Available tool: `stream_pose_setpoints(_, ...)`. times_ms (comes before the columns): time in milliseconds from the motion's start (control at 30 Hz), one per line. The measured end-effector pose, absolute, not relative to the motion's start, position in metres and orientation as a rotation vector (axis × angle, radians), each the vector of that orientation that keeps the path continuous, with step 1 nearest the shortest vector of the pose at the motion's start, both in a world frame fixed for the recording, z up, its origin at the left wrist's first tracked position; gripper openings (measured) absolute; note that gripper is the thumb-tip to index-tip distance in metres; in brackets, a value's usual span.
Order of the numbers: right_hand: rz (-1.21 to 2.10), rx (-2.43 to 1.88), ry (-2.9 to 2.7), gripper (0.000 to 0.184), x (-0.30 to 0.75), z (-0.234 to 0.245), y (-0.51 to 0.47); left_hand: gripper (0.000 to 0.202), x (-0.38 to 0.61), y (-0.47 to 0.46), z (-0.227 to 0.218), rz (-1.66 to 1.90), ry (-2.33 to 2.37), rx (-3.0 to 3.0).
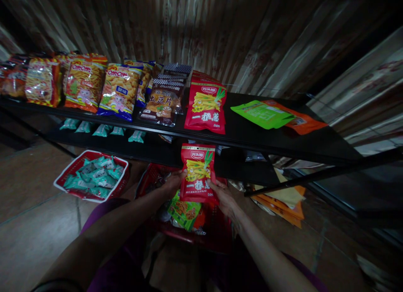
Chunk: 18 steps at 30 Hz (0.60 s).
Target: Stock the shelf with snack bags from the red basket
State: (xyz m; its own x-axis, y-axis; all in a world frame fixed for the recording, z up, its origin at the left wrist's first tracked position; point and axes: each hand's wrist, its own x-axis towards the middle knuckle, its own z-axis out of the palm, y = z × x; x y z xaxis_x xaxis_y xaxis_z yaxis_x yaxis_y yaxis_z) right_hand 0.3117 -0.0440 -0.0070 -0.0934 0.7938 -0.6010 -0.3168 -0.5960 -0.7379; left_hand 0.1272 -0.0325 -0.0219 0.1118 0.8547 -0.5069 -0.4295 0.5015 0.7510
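Red rectangular plastic snack packet [198, 170] being held between left hand [174, 182] and right hand [223, 196], both pinching opposite side edges, hovering over red plastic basket [217, 232].

"一根葱" on red packet [198, 168]

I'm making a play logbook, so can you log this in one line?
left grip: on red snack bag, left side | right grip: same bag, right side | below: red basket | shelf: matching bags
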Motion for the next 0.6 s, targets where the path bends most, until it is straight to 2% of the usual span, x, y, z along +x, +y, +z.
stream_pose_setpoints(400, 1.922, -1.321, -0.477, 0.029, 0.314, -0.014, -0.058, 0.033, 0.118, -0.025, -0.038, 1.09, 1.228, 0.52)
stream_pose_setpoints(600, 1.961, -1.325, -0.314, 0.015, 0.308, -0.023, -0.063, 0.039, 0.123, -0.026, -0.039, 1.071, 1.209, 0.47)
